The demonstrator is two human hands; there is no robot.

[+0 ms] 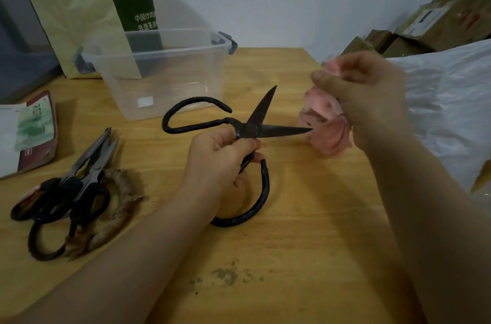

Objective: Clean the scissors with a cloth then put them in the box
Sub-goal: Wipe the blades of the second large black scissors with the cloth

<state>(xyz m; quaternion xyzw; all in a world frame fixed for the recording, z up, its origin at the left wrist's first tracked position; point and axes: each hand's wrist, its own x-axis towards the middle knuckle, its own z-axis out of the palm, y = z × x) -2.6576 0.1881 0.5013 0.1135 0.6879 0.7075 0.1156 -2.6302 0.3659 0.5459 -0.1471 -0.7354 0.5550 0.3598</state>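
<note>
Left fingers [245, 143] pinching scissors [268, 130] at pivot — right fingers [334, 83] clutching cloth [326, 133] at blade tip.

Bare forearms [138, 252], bare hands [220, 161]

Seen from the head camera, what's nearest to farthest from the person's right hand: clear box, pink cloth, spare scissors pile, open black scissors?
From the right hand:
1. Pink cloth, gripped in it.
2. Open black scissors, centre, held by the left hand.
3. Clear box, back left.
4. Spare scissors pile, far left.
</note>
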